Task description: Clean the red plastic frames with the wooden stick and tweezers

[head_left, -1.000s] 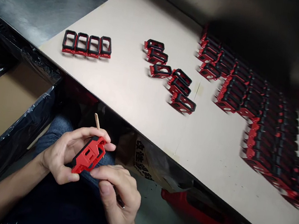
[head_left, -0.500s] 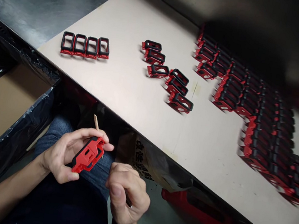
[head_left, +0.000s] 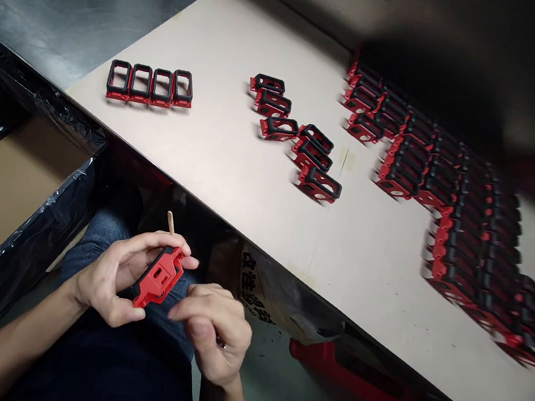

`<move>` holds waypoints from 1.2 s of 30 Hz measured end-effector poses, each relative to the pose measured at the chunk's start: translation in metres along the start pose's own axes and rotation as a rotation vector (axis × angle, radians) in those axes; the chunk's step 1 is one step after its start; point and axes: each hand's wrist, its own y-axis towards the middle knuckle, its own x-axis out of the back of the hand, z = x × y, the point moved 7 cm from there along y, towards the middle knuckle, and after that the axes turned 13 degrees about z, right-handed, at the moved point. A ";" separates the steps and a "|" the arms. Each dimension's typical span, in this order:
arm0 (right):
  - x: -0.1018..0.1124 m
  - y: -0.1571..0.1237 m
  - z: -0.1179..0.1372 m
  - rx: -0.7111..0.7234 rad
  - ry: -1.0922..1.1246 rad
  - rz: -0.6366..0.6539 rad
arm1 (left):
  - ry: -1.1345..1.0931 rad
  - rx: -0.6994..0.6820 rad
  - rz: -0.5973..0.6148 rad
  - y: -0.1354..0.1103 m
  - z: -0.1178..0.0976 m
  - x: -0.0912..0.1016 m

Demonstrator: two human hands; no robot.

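Observation:
My left hand (head_left: 113,274) is closed round a red plastic frame part (head_left: 159,276) with a black rim, held over my lap below the table edge. A thin wooden stick (head_left: 171,222) pokes up from behind the fingers of that hand. My right hand (head_left: 212,333) sits just to the right of the part, its fingers curled and pinched together close to the part's lower edge. What the right fingers hold, if anything, is hidden.
A beige table top (head_left: 233,162) carries a row of red-and-black frames (head_left: 150,84) at left, a loose cluster (head_left: 296,141) in the middle and a large packed block (head_left: 454,195) at right. A cardboard box lined with black plastic (head_left: 2,188) stands at left. A printed bag (head_left: 258,293) hangs under the table.
My right hand left the part, drew back to the right, then came in close to it again. The left hand kept holding the part almost still.

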 end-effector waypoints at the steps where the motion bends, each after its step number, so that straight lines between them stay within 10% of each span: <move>1: 0.004 -0.002 -0.004 -0.034 -0.013 -0.050 | 0.010 0.006 -0.002 -0.001 0.000 0.001; 10: 0.007 -0.012 -0.031 -0.288 -0.300 -0.087 | 0.104 0.000 -0.016 -0.009 0.000 0.010; 14: 0.014 -0.010 -0.010 -0.115 -0.368 -0.170 | 0.146 0.028 0.017 -0.008 -0.002 0.006; 18: 0.002 0.001 0.014 0.202 -0.372 0.045 | 0.179 0.043 0.040 -0.007 -0.005 0.001; 24: 0.025 0.000 0.005 -0.002 -0.466 -0.137 | 0.213 0.070 0.053 -0.010 -0.007 -0.004; 29: 0.004 0.000 0.014 0.191 -0.439 0.077 | 0.339 0.075 0.043 -0.011 -0.009 -0.004; 36: 0.033 -0.010 -0.009 -0.130 -0.486 -0.201 | 0.473 0.223 0.004 -0.013 -0.008 -0.001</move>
